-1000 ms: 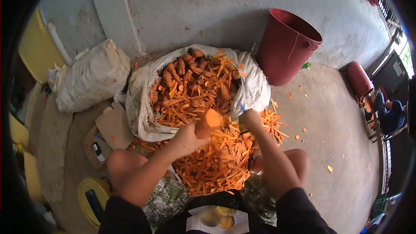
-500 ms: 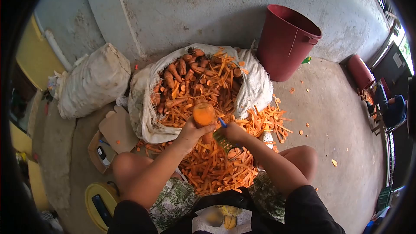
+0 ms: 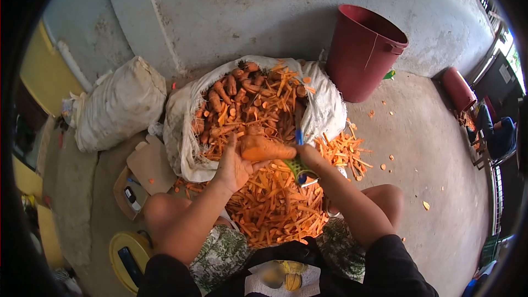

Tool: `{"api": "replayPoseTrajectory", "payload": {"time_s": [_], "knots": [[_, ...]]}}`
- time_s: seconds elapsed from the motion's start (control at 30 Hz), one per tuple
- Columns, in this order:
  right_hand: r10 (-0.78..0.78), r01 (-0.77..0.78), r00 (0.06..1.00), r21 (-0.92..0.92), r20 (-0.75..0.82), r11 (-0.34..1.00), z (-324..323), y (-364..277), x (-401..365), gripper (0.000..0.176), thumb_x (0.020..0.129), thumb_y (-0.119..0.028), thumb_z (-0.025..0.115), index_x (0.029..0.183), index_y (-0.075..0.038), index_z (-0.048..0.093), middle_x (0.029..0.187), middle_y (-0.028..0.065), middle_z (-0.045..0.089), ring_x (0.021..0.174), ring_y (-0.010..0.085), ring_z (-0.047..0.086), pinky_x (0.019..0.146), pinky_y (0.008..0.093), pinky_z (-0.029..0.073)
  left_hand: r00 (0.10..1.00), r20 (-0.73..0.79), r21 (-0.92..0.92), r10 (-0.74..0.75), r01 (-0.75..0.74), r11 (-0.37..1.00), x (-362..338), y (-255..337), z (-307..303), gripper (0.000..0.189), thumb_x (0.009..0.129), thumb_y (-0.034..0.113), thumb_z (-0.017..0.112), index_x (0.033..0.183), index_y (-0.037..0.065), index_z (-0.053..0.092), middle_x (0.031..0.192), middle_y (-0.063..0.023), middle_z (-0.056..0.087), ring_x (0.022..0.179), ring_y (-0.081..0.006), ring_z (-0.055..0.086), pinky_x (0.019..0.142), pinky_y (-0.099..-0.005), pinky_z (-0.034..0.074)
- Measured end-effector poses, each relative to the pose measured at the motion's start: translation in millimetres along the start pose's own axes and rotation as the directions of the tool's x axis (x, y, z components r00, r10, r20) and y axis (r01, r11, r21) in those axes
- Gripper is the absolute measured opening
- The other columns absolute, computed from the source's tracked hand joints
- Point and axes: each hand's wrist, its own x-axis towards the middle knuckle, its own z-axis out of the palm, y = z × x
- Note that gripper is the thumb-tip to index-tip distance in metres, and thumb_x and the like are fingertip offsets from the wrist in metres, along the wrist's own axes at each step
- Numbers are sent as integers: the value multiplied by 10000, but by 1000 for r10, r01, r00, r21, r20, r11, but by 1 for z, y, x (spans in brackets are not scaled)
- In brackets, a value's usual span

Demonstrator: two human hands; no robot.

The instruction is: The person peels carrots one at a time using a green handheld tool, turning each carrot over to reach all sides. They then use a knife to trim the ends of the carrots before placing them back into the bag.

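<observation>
A large, partly peeled carrot (image 3: 265,148) lies sideways over the heap, its thick end to the left and its narrow end at my right hand. My left hand (image 3: 235,166) is palm up with fingers spread, the fingertips right by the carrot's thick end. My right hand (image 3: 311,158) is closed around a blue-handled peeler (image 3: 299,137); a green dotted piece shows below the fingers. Under both hands is a pile of orange peelings (image 3: 278,209). Behind them, an open white sack (image 3: 184,148) holds carrots (image 3: 223,92) and more peelings.
A tall red bin (image 3: 360,60) stands at the wall behind the sack. To the left are a full white sack (image 3: 124,102), an open cardboard box (image 3: 124,192) with small items, and a yellow lid (image 3: 122,247) bearing a phone (image 3: 130,267). Scraps dot the floor at right.
The carrot has turned from pointing end-on in my left hand to lying sideways. My left hand has opened, and my right hand with the peeler has moved slightly right.
</observation>
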Motion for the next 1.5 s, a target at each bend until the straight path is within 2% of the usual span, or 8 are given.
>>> {"api": "replayPoseTrajectory", "payload": {"time_s": [0.27, 0.47, 0.63, 0.7, 0.93, 1.13, 1.37, 1.5], "knots": [[-155, 102, 974, -284, -169, 953, -29, 4, 29, 247, 811, -169, 479, 825, 56, 579, 674, 73, 574, 557, 146, 532, 515, 276, 421, 859, 178, 185, -480, 450, 874, 4, -17, -13, 486, 898, 297, 329, 1204, -79, 289, 1103, -263, 456, 941, -364, 538, 735, -405, 521], [-293, 129, 950, -720, -108, 682, 8, -20, -8, 250, 787, -234, 543, 772, 16, 545, 613, 122, 536, 562, 216, 524, 560, 348, 404, 854, 78, 142, -514, 501, 854, 5, -22, -8, 423, 859, 362, 465, 1032, -18, 404, 806, -167, 540, 751, -246, 574, 615, -347, 504], [-410, 137, 902, -811, -135, 568, 9, -13, -6, 249, 797, -233, 530, 794, 16, 544, 621, 145, 539, 569, 259, 533, 564, 372, 409, 994, -110, 184, 9, 12, 983, 10, -8, -6, 277, 834, 263, 527, 964, 31, 449, 856, -102, 536, 809, -191, 547, 730, -323, 468], [-338, 98, 928, -773, -156, 627, 10, -8, -5, 241, 800, -222, 518, 812, 16, 548, 632, 152, 544, 571, 277, 533, 563, 379, 411, 971, -59, 164, 232, -220, 962, 9, 1, -6, 168, 776, 83, 549, 913, 50, 458, 901, -78, 505, 927, -195, 491, 875, -362, 383], [-200, 167, 980, -632, 19, 757, 53, 8, -28, 222, 802, -207, 520, 820, 14, 532, 592, 111, 506, 541, 212, 499, 539, 360, 392, 754, 23, 204, 657, -647, 735, 16, 9, -12, 222, 666, -85, 528, 800, 71, 443, 857, -64, 475, 858, -167, 468, 843, -314, 362], [-166, 184, 983, -403, 78, 896, 76, 21, -28, 213, 803, -199, 533, 864, -1, 582, 648, 45, 516, 579, 133, 464, 546, 289, 369, 603, 26, 366, 797, -748, 554, 14, -5, 5, 191, 692, -60, 535, 804, 68, 445, 858, -56, 471, 826, -144, 460, 813, -281, 364], [-243, 227, 970, -384, 7, 895, 76, 34, -15, 173, 774, -150, 524, 717, 6, 477, 538, 92, 465, 486, 212, 449, 504, 346, 367, 614, 41, 358, 788, -746, 562, 16, -7, 10, 187, 710, -55, 551, 808, 64, 447, 866, -58, 474, 828, -139, 462, 799, -279, 378], [-223, 193, 975, -460, -10, 867, 76, 26, -22, 185, 795, -160, 513, 835, 12, 568, 656, 53, 528, 582, 145, 487, 564, 301, 395, 602, 78, 360, 795, -760, 541, 18, -7, 11, 196, 710, -63, 553, 816, 64, 446, 873, -57, 471, 828, -139, 463, 799, -277, 378]]}}
